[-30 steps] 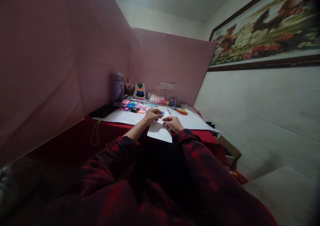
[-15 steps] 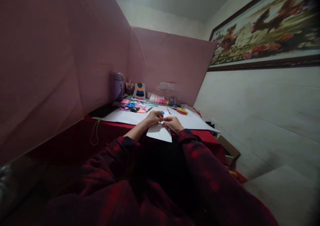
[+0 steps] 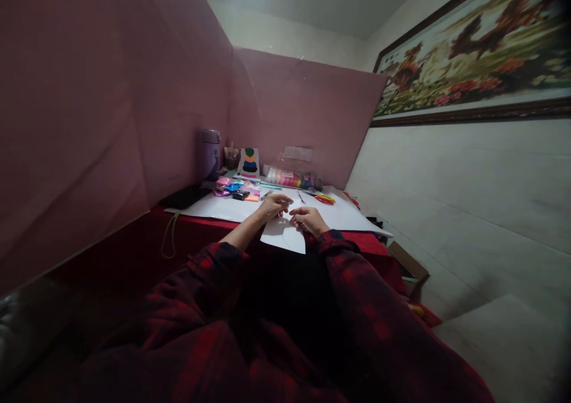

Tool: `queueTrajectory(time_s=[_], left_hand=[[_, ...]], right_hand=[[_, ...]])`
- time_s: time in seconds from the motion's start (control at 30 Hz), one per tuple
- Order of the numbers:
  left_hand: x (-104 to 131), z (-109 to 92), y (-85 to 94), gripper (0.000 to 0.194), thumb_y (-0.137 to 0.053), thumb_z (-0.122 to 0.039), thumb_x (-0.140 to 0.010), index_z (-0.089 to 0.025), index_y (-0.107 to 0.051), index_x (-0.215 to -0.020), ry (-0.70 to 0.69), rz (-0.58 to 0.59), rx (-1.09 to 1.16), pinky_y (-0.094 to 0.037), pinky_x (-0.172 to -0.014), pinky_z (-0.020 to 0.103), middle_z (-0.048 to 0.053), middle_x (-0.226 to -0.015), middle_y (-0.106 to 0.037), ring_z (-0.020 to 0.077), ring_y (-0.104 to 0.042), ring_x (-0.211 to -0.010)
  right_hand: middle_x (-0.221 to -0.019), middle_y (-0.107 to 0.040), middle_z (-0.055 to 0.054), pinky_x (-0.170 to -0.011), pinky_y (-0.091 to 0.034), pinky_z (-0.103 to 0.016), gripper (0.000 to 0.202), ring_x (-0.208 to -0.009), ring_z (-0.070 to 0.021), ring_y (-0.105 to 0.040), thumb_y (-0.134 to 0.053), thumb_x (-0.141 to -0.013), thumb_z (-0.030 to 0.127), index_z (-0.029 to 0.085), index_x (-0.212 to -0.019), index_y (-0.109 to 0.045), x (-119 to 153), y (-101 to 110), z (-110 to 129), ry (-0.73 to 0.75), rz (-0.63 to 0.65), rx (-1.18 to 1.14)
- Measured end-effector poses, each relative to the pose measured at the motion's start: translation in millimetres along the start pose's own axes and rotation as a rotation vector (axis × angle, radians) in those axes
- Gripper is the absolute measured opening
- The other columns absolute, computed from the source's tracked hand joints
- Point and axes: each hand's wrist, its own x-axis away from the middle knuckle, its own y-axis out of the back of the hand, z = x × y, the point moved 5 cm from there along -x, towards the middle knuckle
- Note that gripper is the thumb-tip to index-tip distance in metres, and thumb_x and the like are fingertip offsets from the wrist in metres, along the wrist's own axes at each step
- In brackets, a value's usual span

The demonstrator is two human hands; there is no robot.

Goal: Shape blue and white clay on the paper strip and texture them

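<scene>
A small white sheet of paper lies at the table's front edge, its near corner hanging over it. My left hand is above the sheet's far edge, fingers curled; whatever is between them is too small to make out. A bit of blue shows at its fingertips. Just to the right, my right hand rests over the sheet's right side with fingers bent, and what it may hold is hidden. A small gap separates the fingertips of the two hands.
Coloured clay packets lie back left, beside a black item and a purple bottle. Behind stand a colourful card and a bag of coloured tubs. Yellow-red scissors lie to the right on large white paper.
My left hand has lifted slightly and its fingertips have parted from my right hand's. The blue bit is now partly covered by the left fingers. The small sheet has shifted slightly left.
</scene>
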Motion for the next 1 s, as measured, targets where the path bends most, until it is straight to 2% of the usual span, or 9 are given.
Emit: queueTrajectory(time_s=[0.17,0.33,0.57,0.8,1.0], left_hand=[[-1.1,5.0,-2.9,0.025,-0.074,-0.025,-0.069,-0.009,-0.073,-0.088,0.009,0.052,-0.006,-0.036,-0.043,0.019,-0.001,-0.053,-0.061,0.0055,-0.047,-0.040],[0.1,5.7,-2.9,0.022,-0.079,-0.022,-0.060,-0.010,-0.066,-0.073,-0.032,0.065,-0.032,-0.034,-0.043,0.017,-0.002,-0.053,-0.060,0.0056,-0.049,-0.042],[2.3,-3.8,2.3,0.022,-0.072,-0.030,-0.069,-0.013,-0.059,-0.074,-0.075,0.018,0.028,-0.039,-0.045,0.018,-0.003,-0.059,-0.059,0.0050,-0.051,-0.044],[1.1,1.1,-2.7,0.027,-0.080,-0.028,-0.059,-0.011,-0.062,-0.070,-0.059,0.054,-0.009,-0.033,-0.042,0.017,-0.004,-0.050,-0.057,0.0058,-0.048,-0.040],[1.2,1.6,0.1,0.023,-0.075,-0.030,-0.067,-0.012,-0.061,-0.073,-0.038,0.037,0.009,-0.035,-0.040,0.018,-0.003,-0.051,-0.058,0.0056,-0.048,-0.038]], right_hand=[[-0.113,-0.064,-0.008,-0.077,-0.057,-0.036,0.030,-0.092,-0.0178,-0.065,-0.060,-0.094,0.033,0.015,-0.117,-0.060,1.5,0.0,0.9,-0.009,-0.002,0.016],[-0.111,-0.065,-0.007,-0.073,-0.057,-0.033,0.028,-0.088,-0.0164,-0.065,-0.061,-0.093,0.032,0.014,-0.114,-0.062,3.5,-2.7,4.3,-0.006,0.024,0.023],[-0.112,-0.064,-0.008,-0.078,-0.057,-0.037,0.030,-0.092,-0.0179,-0.065,-0.059,-0.094,0.034,0.014,-0.118,-0.059,3.1,-0.2,2.1,-0.009,-0.015,-0.033],[-0.103,-0.066,-0.006,-0.065,-0.056,-0.028,0.025,-0.079,-0.0132,-0.064,-0.061,-0.093,0.031,0.014,-0.111,-0.062,11.1,-1.2,9.4,0.018,0.006,-0.037],[-0.099,-0.066,-0.004,-0.061,-0.055,-0.026,0.025,-0.074,-0.0117,-0.063,-0.060,-0.094,0.031,0.013,-0.111,-0.062,11.8,-1.2,11.8,0.015,-0.021,-0.038]])
